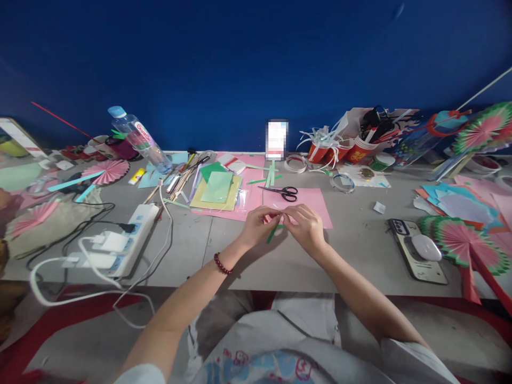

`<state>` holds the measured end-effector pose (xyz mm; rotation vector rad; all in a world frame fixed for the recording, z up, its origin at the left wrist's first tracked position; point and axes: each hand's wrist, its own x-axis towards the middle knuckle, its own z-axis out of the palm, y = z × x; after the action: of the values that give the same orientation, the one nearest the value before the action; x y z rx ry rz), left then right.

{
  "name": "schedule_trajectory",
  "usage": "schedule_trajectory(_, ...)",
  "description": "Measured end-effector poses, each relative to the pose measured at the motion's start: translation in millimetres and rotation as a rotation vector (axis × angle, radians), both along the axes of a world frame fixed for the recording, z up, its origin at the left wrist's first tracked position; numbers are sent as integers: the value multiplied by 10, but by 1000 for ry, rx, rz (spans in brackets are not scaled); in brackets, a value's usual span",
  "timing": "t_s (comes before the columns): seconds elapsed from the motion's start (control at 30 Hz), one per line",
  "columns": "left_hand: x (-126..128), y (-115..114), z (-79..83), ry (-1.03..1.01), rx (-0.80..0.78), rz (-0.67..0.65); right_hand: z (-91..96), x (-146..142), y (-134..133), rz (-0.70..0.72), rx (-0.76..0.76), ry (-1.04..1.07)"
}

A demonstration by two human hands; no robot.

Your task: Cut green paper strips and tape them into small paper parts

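Observation:
My left hand (260, 224) and my right hand (304, 226) meet fingertip to fingertip over the front of a pink paper sheet (316, 200). Both are closed in a pinch on a narrow green paper strip (273, 233), whose loose end hangs down between them. The part inside the fingers is hidden. Just beyond the hands, black-handled scissors (286, 193) lie on the pink paper, blades pointing left. A stack of green and yellow paper (218, 191) in clear wrapping lies to the left of the scissors.
A power strip (136, 240) with white cables lies at left, behind it a tilted plastic bottle (146, 141). A propped phone (277, 140) faces me. Red paper cups (362, 150) hold tools at the back right. Another phone (416, 253) and a pink-green paper fan (470, 242) lie at right.

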<state>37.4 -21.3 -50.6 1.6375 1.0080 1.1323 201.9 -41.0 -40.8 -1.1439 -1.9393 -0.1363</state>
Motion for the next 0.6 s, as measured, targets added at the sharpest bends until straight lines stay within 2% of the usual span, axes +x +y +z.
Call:
schedule_trajectory(0.23,19,-5,2,18,-31,12,-12,-5,-5,19,-256,298)
schedule_trajectory(0.33,16,1,27,0,-71,12,-14,-2,9,5,-422,479)
schedule_trajectory(0.5,-2,10,78,-38,-226,-25,2,60,112,37,-763,1006)
schedule_trajectory(0.6,0,5,90,-75,-354,-76,39,185,212,23,-866,1322)
